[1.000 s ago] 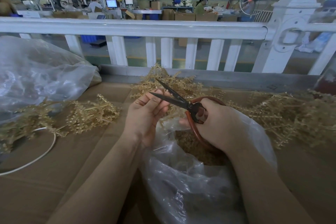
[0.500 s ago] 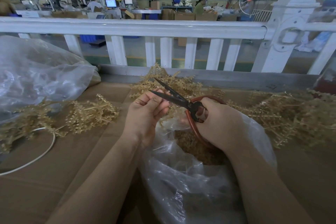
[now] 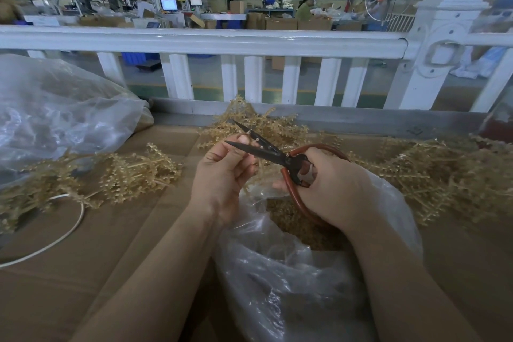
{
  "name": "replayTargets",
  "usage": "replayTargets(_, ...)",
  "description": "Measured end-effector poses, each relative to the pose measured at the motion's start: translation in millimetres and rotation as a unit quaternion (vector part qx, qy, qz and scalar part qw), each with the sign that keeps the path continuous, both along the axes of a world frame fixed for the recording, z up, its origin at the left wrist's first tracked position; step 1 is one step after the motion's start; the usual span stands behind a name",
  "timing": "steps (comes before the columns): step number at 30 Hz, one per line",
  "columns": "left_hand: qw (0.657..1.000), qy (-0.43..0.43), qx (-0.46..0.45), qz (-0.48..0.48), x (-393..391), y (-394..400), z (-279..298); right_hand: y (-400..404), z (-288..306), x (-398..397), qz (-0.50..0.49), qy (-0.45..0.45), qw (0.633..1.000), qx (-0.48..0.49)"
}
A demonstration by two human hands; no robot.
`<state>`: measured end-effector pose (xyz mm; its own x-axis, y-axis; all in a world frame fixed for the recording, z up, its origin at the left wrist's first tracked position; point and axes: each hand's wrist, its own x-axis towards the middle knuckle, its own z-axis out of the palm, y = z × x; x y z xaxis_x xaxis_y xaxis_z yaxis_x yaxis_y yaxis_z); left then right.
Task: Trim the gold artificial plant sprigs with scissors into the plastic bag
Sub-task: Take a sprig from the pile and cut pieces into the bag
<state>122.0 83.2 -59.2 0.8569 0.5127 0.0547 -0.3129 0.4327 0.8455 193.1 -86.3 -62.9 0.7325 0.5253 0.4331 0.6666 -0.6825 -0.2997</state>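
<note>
We have our left hand (image 3: 222, 175) curled around a small gold sprig (image 3: 256, 172), pinching it up near the fingertips so that its stem sits in the gap of the scissors (image 3: 266, 151). Our right hand (image 3: 330, 189) grips the red loop handles, fingers wrapped through them, and the dark blades stand parted in a narrow V with the tips pointing away from us and to the left. We judge that we are in the middle of a cut: the sprig is presented, the blades are not yet closed on it.

Directly below both hands lies the open plastic bag (image 3: 291, 272), its mouth turned up at the near edge of the cardboard-covered table (image 3: 125, 244), with a bed of gold trimmings (image 3: 294, 230) already inside. So the piece should fall where it is wanted, as long as we keep the cut over the opening.

The next move calls for a firm squeeze of the handles while the left fingers stay clear of the blade edges; they look very close now, and we cannot tell whether the lower blade touches a fingertip.

Further out, untrimmed sprigs lie in heaps: one pile (image 3: 133, 175) toward the left side, another (image 3: 444, 175) along the right side, and more (image 3: 258, 125) at the far edge beneath the white railing (image 3: 194, 39). A second clear bag (image 3: 55, 119) fills the far left corner, and a white cord (image 3: 66, 230) loops near it.
</note>
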Motion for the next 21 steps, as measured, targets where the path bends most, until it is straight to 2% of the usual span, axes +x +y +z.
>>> replayTargets(9, 0.998, 0.016, 0.054, 0.016, -0.1, -0.9, -1.6, -1.4, 4.3, -4.3, -0.001, 0.012, 1.0, -0.001)
replayTargets(21, 0.996, 0.002, 0.062, 0.07, -1.4, -5.7, 2.3, 0.0, 12.7, -8.1, 0.0, 0.054, 0.998, -0.046)
